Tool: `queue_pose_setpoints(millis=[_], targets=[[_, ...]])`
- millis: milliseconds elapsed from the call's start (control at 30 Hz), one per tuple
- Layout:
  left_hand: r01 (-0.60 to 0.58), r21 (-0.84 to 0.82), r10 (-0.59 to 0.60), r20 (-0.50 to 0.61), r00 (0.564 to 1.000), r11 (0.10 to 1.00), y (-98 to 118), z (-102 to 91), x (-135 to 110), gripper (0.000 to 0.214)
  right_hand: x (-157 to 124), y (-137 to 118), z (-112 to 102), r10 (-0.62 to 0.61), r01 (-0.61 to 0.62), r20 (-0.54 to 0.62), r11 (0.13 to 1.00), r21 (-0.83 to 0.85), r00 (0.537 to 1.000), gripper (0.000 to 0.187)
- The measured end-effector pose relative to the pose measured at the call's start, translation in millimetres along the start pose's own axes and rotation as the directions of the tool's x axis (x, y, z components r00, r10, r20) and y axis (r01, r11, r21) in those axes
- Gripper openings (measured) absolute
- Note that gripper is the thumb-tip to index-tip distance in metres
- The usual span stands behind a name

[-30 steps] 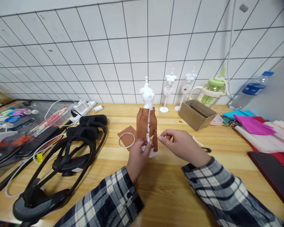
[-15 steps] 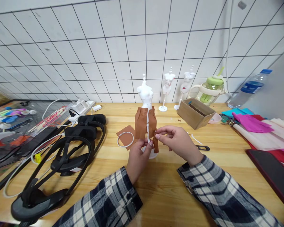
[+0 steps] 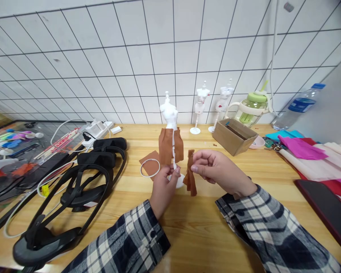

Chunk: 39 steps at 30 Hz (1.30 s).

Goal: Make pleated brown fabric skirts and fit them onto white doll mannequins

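Observation:
A small white dress form (image 3: 169, 114) stands in the middle of the table, tilted slightly left. Brown fabric (image 3: 166, 146) wraps its lower body, with a white strip (image 3: 174, 146) running down the front. My left hand (image 3: 164, 185) is closed around the form's stand, just below the fabric. Beside it, on the right, my right hand (image 3: 216, 168) pinches a narrow strip of brown fabric (image 3: 190, 175), which hangs apart from the form. Left of the form, a white ring (image 3: 142, 170) lies on a flat brown fabric piece (image 3: 151, 156).
Two more dress forms (image 3: 200, 101) stand by the tiled wall. A cardboard box (image 3: 233, 137), a green-lidded cup (image 3: 252, 108) and a water bottle (image 3: 299, 108) are at right. Coloured fabrics (image 3: 304, 148) and a dark tablet-like slab (image 3: 324, 204) lie nearer. A black headset (image 3: 74, 189) is at left.
My right hand has moved slightly right and the brown strip has come away from the fabric on the form. The dress form has shifted a little left with my left hand.

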<state>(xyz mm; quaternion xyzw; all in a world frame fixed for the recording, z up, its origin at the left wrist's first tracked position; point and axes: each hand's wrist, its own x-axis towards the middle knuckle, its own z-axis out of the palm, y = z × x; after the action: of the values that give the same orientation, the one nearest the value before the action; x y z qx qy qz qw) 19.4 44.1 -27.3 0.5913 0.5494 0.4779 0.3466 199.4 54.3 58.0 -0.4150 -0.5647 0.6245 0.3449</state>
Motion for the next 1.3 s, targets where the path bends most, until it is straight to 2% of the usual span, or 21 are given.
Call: queue_pose_setpoints(millis=[100, 167, 267, 467, 600, 667, 933, 1133, 1300], targets=[[-0.075, 0.16, 0.072, 0.028, 0.997, 0.984, -2.5, -0.8, -2.1, 0.026, -3.0, -1.1, 8.0, -0.002, 0.002, -0.001, 0.99, 0.138, 1.0, 0.028], [-0.117, 0.204, 0.107, 0.061, 0.992, 0.972, -3.9, -1.7, -2.9, 0.024, -4.3, -1.8, 13.2, 0.011, -0.01, -0.001, 0.977, 0.212, 1.0, 0.027], [-0.145, 0.223, 0.124, 0.102, 0.987, 0.964, -5.9, -2.7, -3.4, 0.018, -5.3, -3.2, 17.6, 0.024, -0.02, -0.011, 0.956, 0.291, 1.0, 0.028], [-0.144, 0.227, 0.127, 0.086, 0.988, 0.963, -9.0, -3.0, -3.5, 0.021, -5.9, -3.9, 15.8, -0.012, 0.019, -0.02, 0.909, 0.417, 1.0, 0.036], [-0.19, 0.261, 0.155, 0.149, 0.977, 0.946, -3.2, -4.3, -3.1, 0.018, -10.0, -5.8, 13.2, -0.03, 0.012, 0.029, 0.873, 0.488, 0.999, 0.019], [-0.211, 0.265, 0.171, 0.165, 0.971, 0.941, 0.0, -4.8, -2.9, 0.02, -12.2, -7.5, 13.2, -0.038, 0.004, 0.055, 0.856, 0.518, 0.998, 0.019], [-0.252, 0.259, 0.22, 0.149, 0.964, 0.932, 1.5, -4.0, -2.9, 0.02, -11.5, -10.0, 18.4, 0.012, 0.021, -0.074, 0.906, 0.423, 0.997, 0.021], [-0.247, 0.287, 0.215, 0.139, 0.967, 0.926, 2.4, -3.3, -4.0, 0.022, -14.7, -11.8, 17.6, -0.001, 0.027, -0.054, 0.877, 0.48, 0.999, 0.035], [-0.211, 0.292, 0.177, 0.138, 0.974, 0.933, 1.0, -3.8, -4.3, 0.022, -13.7, -10.5, 16.3, -0.013, 0.067, -0.126, 0.896, 0.439, 0.992, 0.024]])
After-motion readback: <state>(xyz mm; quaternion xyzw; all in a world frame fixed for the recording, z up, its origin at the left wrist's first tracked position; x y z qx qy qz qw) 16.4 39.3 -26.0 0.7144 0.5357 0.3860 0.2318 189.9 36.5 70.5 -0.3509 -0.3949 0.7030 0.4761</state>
